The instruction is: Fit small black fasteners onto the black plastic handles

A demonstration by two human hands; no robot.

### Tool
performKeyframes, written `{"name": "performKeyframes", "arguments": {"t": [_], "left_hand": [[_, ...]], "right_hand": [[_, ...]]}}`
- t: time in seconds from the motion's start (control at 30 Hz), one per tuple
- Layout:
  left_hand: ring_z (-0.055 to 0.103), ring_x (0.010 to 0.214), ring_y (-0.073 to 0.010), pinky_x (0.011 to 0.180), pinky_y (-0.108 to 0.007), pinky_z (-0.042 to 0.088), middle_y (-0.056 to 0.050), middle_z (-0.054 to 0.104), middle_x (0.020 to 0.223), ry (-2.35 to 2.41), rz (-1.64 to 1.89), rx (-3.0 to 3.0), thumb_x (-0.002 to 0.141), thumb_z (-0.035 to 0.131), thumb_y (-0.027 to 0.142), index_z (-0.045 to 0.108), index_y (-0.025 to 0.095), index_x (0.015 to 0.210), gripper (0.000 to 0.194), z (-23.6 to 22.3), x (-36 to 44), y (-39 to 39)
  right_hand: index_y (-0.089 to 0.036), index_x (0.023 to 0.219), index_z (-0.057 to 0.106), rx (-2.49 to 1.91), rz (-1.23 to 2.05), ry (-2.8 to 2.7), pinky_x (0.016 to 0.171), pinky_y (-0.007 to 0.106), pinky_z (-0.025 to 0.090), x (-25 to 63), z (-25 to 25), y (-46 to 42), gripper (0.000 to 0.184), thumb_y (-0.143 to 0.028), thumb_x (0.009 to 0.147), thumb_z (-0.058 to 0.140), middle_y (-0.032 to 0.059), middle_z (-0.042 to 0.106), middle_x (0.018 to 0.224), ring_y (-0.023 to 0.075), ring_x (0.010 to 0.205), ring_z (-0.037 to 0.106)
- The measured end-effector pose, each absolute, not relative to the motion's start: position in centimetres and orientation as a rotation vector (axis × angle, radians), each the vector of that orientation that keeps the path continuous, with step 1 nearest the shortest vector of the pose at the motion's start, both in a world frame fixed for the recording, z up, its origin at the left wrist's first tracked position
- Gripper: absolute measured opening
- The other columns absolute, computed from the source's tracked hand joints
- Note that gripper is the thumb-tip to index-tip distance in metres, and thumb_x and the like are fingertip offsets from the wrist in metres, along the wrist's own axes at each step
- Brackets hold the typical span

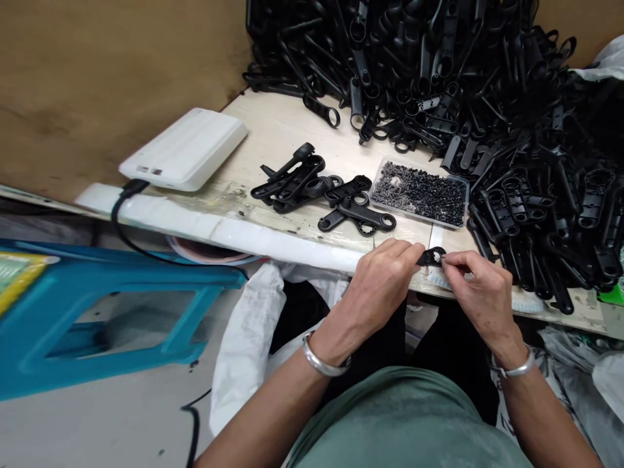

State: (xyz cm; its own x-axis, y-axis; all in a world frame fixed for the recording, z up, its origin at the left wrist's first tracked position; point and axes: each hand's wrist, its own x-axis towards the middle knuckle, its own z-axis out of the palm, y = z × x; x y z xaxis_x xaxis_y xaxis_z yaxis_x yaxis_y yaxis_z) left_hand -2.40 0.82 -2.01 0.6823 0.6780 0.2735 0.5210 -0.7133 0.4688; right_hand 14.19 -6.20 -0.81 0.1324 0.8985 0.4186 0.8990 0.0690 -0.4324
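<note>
Part between left hand and right hand, yellow-edged label unreadable

White boxy device, black cable plugged in, blue stool, white sack

A flat brown wall stands behind a pale wooden table with a long white strip along its front edge. Down on the left is a bright blue plastic stool with a wide gap in its side, and a plain grey floor shows around it. The light is soft and pale
</note>
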Motion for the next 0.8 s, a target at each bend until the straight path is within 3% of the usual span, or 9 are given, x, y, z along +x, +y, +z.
{"name": "performKeyframes", "arguments": {"t": [0.27, 0.8], "left_hand": [[0.062, 0.088, -0.0202, 0.078, -0.032, 0.052, -0.005, 0.068, 0.092, 0.941, 0.610, 2.525, 0.086, 0.061, 0.011, 0.061, 0.016, 0.095, 0.011, -1.93, -2.38, 0.80], [0.058, 0.082, -0.0186, 0.072, -0.030, 0.049, -0.004, 0.065, 0.088, 0.919, 0.667, 2.517, 0.088, 0.055, 0.009, 0.061, 0.016, 0.095, 0.012, -2.22, -2.38, 0.81]], "right_hand": [[-0.020, 0.075, 0.064, -1.787, -0.068, -1.731, 0.062, 0.023, 0.053, 14.53, -0.86, -6.12, 0.010, -0.013, 0.082, 0.060, -0.0005, 0.073, 0.074, 0.0144, 0.065, 0.070], [-0.017, 0.080, 0.061, -1.714, -0.177, -1.954, 0.069, 0.026, 0.050, 13.75, -1.31, -5.84, 0.014, -0.008, 0.086, 0.053, 0.0030, 0.070, 0.074, 0.0161, 0.070, 0.066]]}}
